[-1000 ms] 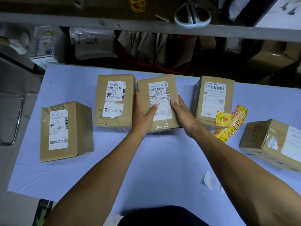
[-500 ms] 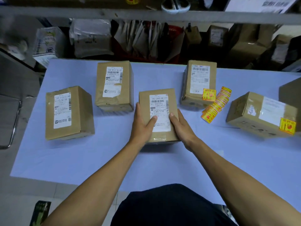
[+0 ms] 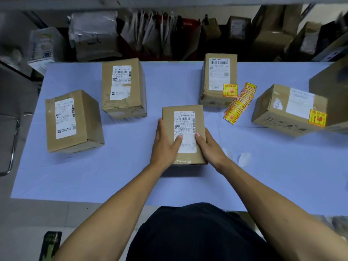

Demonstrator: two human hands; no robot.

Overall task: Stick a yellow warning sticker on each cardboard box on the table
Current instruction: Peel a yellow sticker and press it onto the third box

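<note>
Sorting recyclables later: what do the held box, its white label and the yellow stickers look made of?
Held box: matte brown cardboard, creased edges. White label: printed paper, probably adhesive. Yellow stickers: likely glossy coated paper or film, judging by their sheen.

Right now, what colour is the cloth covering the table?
Pale lavender-blue, plain; the table cloth shows clearly in the head view.

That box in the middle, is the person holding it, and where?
Yes. The left hand grips the middle box on its left side, the right hand on its right side, thumbs resting on the top face.
</note>
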